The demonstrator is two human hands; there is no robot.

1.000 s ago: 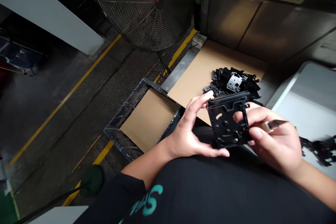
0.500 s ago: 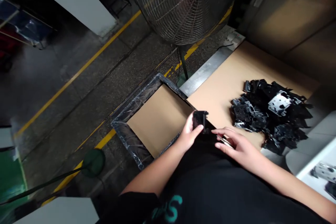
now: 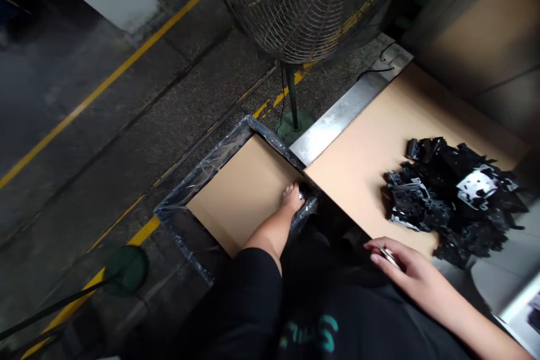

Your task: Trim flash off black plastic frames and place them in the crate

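Observation:
My left hand point(image 3: 292, 198) reaches down into the near right corner of the plastic-lined box point(image 3: 171, 208), above its cardboard sheet point(image 3: 236, 191). Its fingers are curled round a black part with a shiny edge point(image 3: 301, 195), mostly hidden by the hand and the dark corner. My right hand point(image 3: 399, 261) hovers by the table's front edge, closed on a slim metal tool point(image 3: 388, 257) whose kind I cannot make out. Beyond it, a heap of black moulded parts point(image 3: 451, 197) lies on the cardboard-covered table point(image 3: 358, 163), with a silvery metal plate point(image 3: 476, 185) on top.
A large wire-caged fan point(image 3: 291, 5) stands behind the box on a green base point(image 3: 293, 126). A metal strip point(image 3: 337, 118) edges the table's left side, with a cable at its far end. Another round green base point(image 3: 125, 269) is on the floor at left.
My left hand has moved down and left from in front of my body into the box, carrying the black part. My right hand, still gripping the metal tool, has shifted slightly right and down.

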